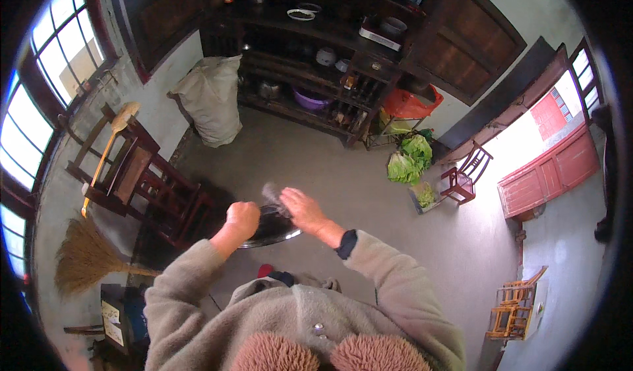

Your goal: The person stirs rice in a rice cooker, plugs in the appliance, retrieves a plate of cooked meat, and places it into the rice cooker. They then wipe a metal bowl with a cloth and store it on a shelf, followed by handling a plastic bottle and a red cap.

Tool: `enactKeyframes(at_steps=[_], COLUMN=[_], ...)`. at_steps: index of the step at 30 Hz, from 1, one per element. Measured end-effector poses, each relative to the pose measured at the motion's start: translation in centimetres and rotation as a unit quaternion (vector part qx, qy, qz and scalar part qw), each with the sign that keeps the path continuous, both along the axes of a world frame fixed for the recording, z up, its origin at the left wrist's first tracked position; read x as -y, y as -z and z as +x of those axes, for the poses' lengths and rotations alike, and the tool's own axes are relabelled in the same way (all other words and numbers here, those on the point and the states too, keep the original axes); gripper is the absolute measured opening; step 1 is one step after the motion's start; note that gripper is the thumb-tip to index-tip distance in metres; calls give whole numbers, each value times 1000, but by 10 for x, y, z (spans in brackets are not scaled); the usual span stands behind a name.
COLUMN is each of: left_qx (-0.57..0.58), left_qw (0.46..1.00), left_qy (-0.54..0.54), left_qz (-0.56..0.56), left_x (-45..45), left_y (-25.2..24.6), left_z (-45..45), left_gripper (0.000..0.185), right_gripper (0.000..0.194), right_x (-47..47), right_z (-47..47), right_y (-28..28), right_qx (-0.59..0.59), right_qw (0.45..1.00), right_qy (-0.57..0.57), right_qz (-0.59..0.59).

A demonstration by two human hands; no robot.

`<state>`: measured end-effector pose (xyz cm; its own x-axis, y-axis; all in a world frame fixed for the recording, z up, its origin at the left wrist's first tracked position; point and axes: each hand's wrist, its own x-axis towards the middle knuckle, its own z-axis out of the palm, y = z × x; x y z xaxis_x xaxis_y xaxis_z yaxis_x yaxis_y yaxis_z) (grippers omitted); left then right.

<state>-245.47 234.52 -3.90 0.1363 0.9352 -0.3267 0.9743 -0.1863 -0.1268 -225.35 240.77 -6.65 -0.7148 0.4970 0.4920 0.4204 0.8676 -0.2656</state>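
Observation:
A dark, glossy round lid or pan (pixel 271 228) with a bright rim is before me at waist height; which of the two I cannot tell. My left hand (pixel 243 220) is closed in a fist at its left edge and seems to grip it. On the right side, my right hand (pixel 305 210) reaches over the rim with its fingers close together. Under those fingers is a grey, blurred cloth-like thing (pixel 273 195), sticking out past the far edge. Both hands hide parts of the round thing.
A dark wooden cabinet (pixel 296 35) stands ahead, with a pale sack (pixel 212 101) beside it. Leafy vegetables (pixel 409 158) lie on the floor near a small chair (pixel 462 176). At left are wooden chairs (pixel 163 193) and a straw broom (pixel 86 257). A doorway opens at right.

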Motion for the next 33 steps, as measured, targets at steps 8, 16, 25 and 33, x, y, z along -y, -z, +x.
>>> enactKeyframes(at_steps=[8,16,25,33], left_qx=[337,349,412,746], left_qw=[894,932,884,644], left_qy=[-8,89,161,-145], left_qz=[296,30,152,89], left_x=[4,67,66,35], left_y=[16,57,64,38], left_z=[36,46,49,10], left_gripper=[79,83,39,21], right_gripper=[44,19,41,19], right_x=[-38,-89,-120,-102], right_z=[-20,35,74,88], right_y=[33,25,11,-40], right_qx=[5,92,126,-494], right_qw=[983,924,891,741], right_qy=[165,318,357,252], right_qz=[-80,-192,-250,-379])
